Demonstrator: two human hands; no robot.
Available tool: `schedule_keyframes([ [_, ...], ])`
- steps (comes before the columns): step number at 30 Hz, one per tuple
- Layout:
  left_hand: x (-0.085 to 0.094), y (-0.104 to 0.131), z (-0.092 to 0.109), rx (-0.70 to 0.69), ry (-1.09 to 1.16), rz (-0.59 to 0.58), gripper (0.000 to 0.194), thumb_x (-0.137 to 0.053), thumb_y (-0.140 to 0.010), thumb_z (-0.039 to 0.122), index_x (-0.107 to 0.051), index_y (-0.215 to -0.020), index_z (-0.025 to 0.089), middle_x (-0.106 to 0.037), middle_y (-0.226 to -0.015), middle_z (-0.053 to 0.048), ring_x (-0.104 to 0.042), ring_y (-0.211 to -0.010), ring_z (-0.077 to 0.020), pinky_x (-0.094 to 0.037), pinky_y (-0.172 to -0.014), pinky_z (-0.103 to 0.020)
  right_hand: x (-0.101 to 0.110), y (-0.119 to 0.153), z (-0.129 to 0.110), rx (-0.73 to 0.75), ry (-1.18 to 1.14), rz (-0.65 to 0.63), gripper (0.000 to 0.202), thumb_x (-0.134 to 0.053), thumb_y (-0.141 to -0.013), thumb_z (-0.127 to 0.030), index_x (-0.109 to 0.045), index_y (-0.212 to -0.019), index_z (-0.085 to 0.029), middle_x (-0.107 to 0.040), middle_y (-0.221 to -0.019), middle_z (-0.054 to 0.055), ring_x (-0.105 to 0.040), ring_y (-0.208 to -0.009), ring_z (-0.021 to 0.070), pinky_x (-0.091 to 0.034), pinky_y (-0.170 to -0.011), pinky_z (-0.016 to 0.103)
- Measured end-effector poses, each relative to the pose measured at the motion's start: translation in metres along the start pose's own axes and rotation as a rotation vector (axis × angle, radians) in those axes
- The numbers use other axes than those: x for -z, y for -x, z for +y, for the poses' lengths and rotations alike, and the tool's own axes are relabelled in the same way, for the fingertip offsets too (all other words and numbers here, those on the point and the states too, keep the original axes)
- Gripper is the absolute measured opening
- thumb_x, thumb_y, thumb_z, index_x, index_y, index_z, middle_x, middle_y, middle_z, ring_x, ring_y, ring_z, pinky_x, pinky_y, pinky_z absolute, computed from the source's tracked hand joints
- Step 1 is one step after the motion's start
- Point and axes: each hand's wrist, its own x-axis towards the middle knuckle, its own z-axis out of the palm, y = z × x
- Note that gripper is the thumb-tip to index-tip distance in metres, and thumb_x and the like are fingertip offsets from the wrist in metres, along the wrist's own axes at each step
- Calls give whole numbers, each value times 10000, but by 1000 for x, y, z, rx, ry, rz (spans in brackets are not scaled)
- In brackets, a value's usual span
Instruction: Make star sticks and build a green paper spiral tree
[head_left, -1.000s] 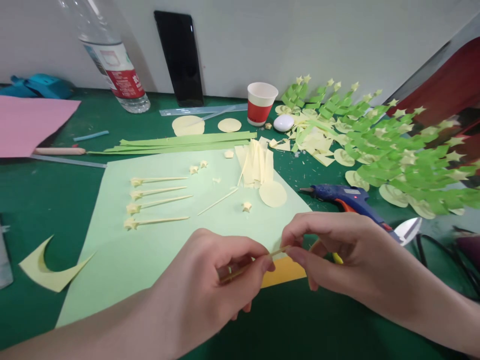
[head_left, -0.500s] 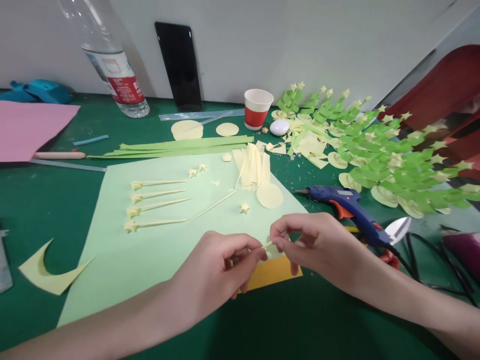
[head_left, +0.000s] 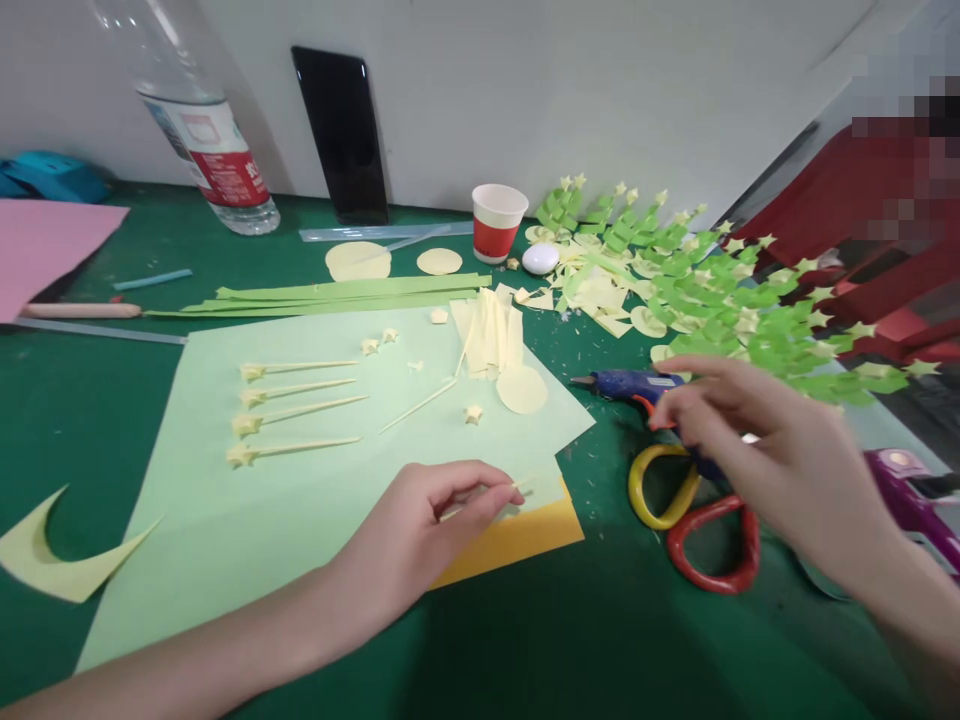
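My left hand [head_left: 442, 520] is closed in a pinch on a thin, pale yellow rolled-paper stick [head_left: 523, 488], just above the light green sheet [head_left: 330, 520]. The fingers hide most of the stick. Over at the right, my right hand [head_left: 765, 460] curls its fingers round a blue glue gun [head_left: 626, 384] lying on the table. That hand covers most of the gun's handle. Red-and-yellow-handled scissors [head_left: 712, 585] lie under it. Several paper-star sticks [head_left: 300, 393] rest in rows on the sheet, with loose small stars [head_left: 472, 414] nearby.
Cut yellow strips [head_left: 499, 335] and a paper disc [head_left: 523, 390] lie on the sheet. Behind stand a bottle [head_left: 225, 175], a phone [head_left: 341, 135] and a paper cup [head_left: 499, 225]. Green paper plants with stars [head_left: 720, 300] crowd the right. An orange sheet [head_left: 525, 545] sticks out in front.
My right hand has let go of the stick and moved right to the glue gun. My left hand still pinches the stick. The view has shifted slightly right.
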Motion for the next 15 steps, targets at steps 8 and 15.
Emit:
schedule_keyframes([
  [8, -2, -1, -4, -16, 5, 35, 263, -444, -837, 344, -641, -785, 177, -568, -671, 22, -411, -532, -92, -326, -488, -178, 2, -9, 49, -159, 391, -200, 278, -429, -811, -432, -490, -867, -167, -607, -876, 168, -574, -777, 283, -400, -651, 359],
  [15, -3, -1, -6, -1, 109, -20, 280, -403, -845, 358, -613, -872, 174, -330, -529, 66, -218, -429, -70, -182, -384, -189, -3, -17, 52, -180, 314, -150, 150, -422, -815, -344, -381, -744, -219, -538, -682, 71, -534, -619, 216, -391, -567, 319],
])
